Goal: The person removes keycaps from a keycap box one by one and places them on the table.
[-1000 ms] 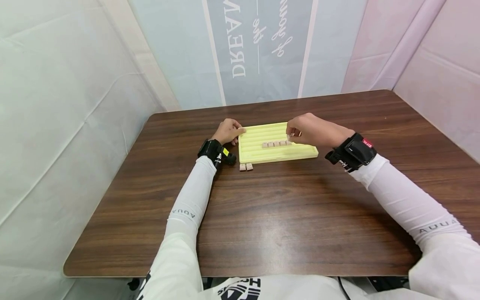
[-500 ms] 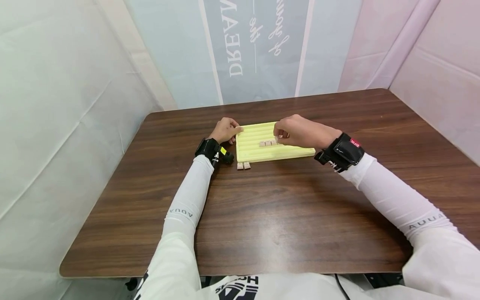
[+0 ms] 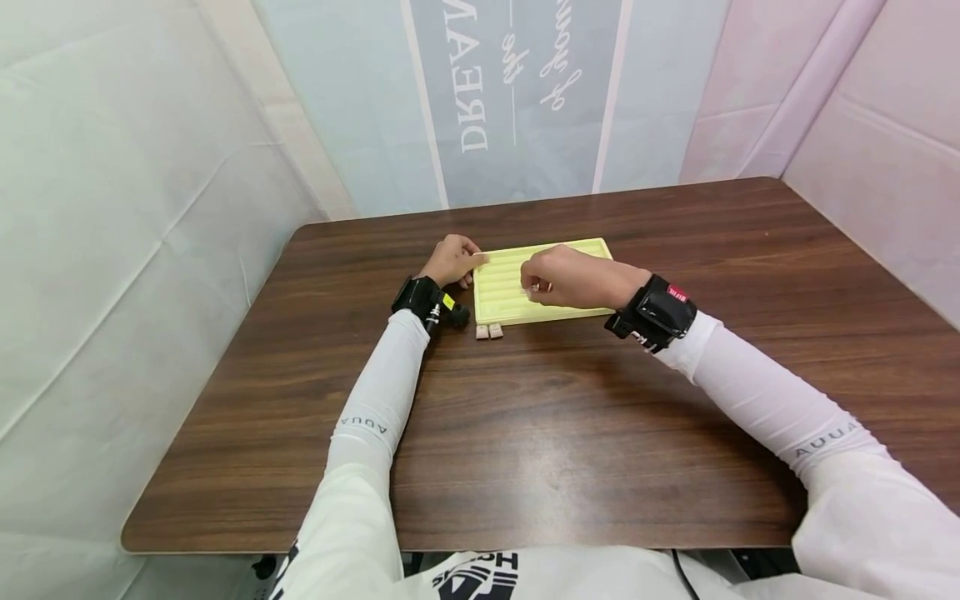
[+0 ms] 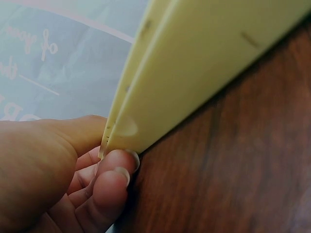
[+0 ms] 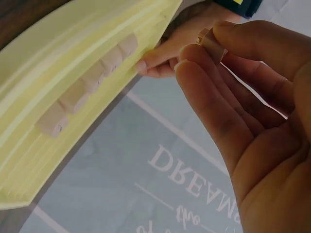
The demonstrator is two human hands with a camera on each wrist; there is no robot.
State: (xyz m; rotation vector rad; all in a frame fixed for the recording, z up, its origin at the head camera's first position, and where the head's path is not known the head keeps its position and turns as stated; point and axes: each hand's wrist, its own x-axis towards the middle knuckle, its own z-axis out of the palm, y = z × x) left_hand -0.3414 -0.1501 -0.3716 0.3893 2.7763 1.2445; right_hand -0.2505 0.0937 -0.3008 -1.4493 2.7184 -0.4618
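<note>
White sleeves (image 3: 759, 393) bear grey lettering (image 3: 825, 439), the black right wristband (image 3: 656, 317) a red label (image 3: 677, 293).

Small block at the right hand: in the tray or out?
Out: the right wrist view shows the right hand pinching the small block between thumb and fingers, clear of the yellow tray.

The white-sleeved left arm (image 3: 365, 408) is stretched forward, its black-strapped left wrist (image 3: 417, 297) is angled inward, and the bare left hand (image 3: 452, 262) is set in a pinch, with the left thumb (image 4: 87, 135) opposed to curled left fingers (image 4: 111, 191). The white-sleeved right arm (image 3: 772, 396) is extended diagonally inward; beyond its black-strapped right wrist (image 3: 656, 312), the bare right hand (image 3: 579, 278) is held back upward, the right thumb (image 5: 255, 43) pressed toward bent right fingers (image 5: 201, 90).
</note>
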